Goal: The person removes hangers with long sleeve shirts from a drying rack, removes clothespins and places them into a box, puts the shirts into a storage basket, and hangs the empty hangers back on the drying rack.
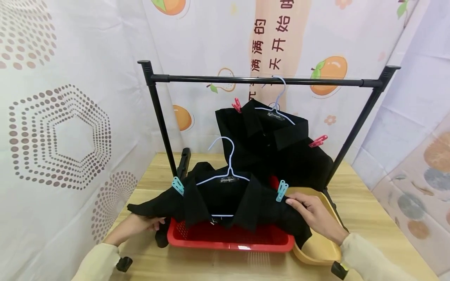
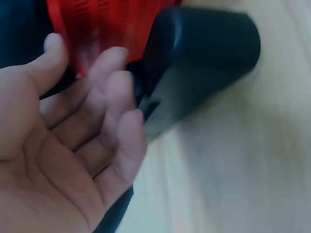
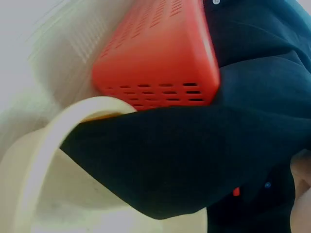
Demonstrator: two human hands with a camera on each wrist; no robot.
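Note:
A black collared shirt [image 1: 270,207] lies over the red basket [image 1: 228,246], with a light-blue hanger [image 1: 230,164] inside its collar. Blue clothespins sit on its shoulders, one on the left [image 1: 178,185] and one on the right [image 1: 282,191]. My left hand [image 1: 142,224] is under the left sleeve, palm up in the left wrist view, fingers loosely bent with nothing between them. Beside the right clothespin, my right hand [image 1: 314,212] pinches the shirt's right shoulder between thumb and fingers. The right wrist view shows the right sleeve [image 3: 160,160] drooping over the yellow basin's rim.
Behind, another black shirt [image 1: 291,164] hangs by a hanger from the black rack's bar [image 1: 218,79], with red clothespins [image 1: 318,141] on it. The yellow basin [image 1: 318,255] stands right of the red basket. A black rack foot [image 2: 204,43] is beside my left hand.

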